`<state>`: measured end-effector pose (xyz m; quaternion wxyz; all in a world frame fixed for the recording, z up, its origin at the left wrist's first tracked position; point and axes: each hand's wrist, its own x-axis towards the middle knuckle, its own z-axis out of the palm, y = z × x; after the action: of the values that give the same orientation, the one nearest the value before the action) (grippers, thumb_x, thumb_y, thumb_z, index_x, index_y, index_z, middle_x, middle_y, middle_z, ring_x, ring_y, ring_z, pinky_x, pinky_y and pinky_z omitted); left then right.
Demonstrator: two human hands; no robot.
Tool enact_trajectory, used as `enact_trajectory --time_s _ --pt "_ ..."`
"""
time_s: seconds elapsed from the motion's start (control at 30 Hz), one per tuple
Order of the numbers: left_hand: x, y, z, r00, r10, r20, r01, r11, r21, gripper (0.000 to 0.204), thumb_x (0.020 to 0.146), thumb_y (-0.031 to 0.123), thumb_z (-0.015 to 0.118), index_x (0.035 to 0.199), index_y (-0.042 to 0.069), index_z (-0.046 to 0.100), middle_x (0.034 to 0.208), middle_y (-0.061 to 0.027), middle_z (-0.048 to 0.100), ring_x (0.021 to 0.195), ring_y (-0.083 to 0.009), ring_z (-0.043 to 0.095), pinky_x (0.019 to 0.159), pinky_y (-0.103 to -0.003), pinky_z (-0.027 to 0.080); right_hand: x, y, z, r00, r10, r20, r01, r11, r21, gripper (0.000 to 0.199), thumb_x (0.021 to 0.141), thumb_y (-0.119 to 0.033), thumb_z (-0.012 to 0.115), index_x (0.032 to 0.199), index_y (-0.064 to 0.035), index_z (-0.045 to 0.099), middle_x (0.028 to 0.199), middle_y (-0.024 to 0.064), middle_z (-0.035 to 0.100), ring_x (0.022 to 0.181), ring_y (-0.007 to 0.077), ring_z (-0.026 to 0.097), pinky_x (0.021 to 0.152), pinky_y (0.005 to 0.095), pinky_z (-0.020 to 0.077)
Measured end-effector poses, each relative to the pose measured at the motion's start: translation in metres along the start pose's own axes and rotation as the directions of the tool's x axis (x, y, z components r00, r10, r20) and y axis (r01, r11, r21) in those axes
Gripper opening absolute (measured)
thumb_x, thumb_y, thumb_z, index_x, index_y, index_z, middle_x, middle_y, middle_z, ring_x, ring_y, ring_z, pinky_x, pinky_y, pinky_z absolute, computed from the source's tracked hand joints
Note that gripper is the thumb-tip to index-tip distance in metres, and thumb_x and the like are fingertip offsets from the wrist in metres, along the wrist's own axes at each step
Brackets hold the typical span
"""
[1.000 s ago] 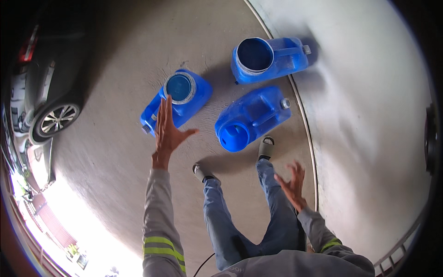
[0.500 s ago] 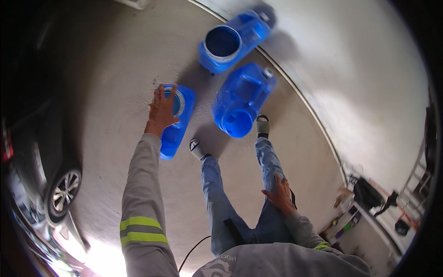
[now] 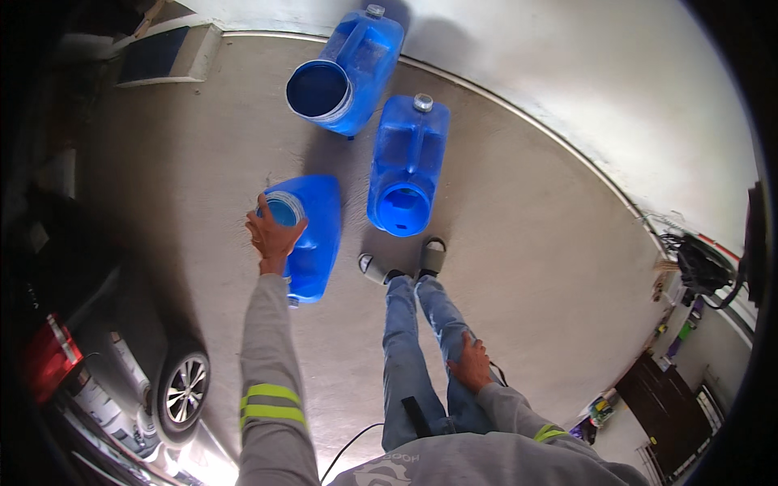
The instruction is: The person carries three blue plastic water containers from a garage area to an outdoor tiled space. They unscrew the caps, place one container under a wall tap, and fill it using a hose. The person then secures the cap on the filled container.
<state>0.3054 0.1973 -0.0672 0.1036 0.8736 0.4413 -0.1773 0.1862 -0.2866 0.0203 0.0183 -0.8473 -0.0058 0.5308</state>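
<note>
My left hand (image 3: 276,236) grips the wide white-ringed neck of a blue plastic jug (image 3: 322,212), thumb on one side and fingers on the other. The jug sits tilted on the floor to the left, its small capped spout toward me. My right hand (image 3: 472,366) lies on my right thigh, fingers stretched over the jeans and holding nothing. Ahead of my feet stands a second blue jug (image 3: 411,134) with a round opening facing me and a clear cap at its far end. A third blue jug (image 3: 367,53), with a dark wide mouth, stands farther back by the wall.
A pale wall (image 3: 551,89) runs along the far and right sides. A parked dark car (image 3: 121,324) with a silver wheel (image 3: 186,392) is at the left. A low block (image 3: 166,57) stands far left. A black bag (image 3: 703,266) and shelf goods are at the right.
The view has turned and my feet have come closer together. My left hand has shifted from over the jug's mouth to around its neck, and that jug has tilted. My right hand stays on my thigh.
</note>
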Motion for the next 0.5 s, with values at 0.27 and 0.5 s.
enact_trajectory --time_s 0.27,0.5 --pt "0.003 0.001 -0.015 0.867 -0.439 0.238 0.487 0.847 -0.214 0.131 0.067 0.087 0.055 0.151 -0.005 0.015 0.147 -0.0343 0.031 0.14 -0.0476 0.028 0.108 -0.067 0.022 0.014 0.005 -0.008 0.999 -0.001 -0.044 0.004 0.997 0.081 0.083 0.072 -0.026 0.082 0.139 -0.007 0.036 0.118 0.0219 0.049 0.11 0.0402 0.054 0.087 0.0503 0.0499" --pt "0.002 -0.007 -0.038 0.871 0.366 0.326 -0.465 0.828 0.313 0.136 0.051 0.039 0.095 0.156 0.021 0.01 0.159 -0.0236 0.008 0.147 -0.0449 0.011 0.105 -0.068 0.034 0.011 -0.005 -0.001 0.989 0.002 -0.149 0.018 0.99 0.136 0.08 0.07 -0.022 0.082 0.135 -0.0034 0.04 0.116 0.0223 0.049 0.107 0.0396 0.054 0.084 0.0491 0.0511"
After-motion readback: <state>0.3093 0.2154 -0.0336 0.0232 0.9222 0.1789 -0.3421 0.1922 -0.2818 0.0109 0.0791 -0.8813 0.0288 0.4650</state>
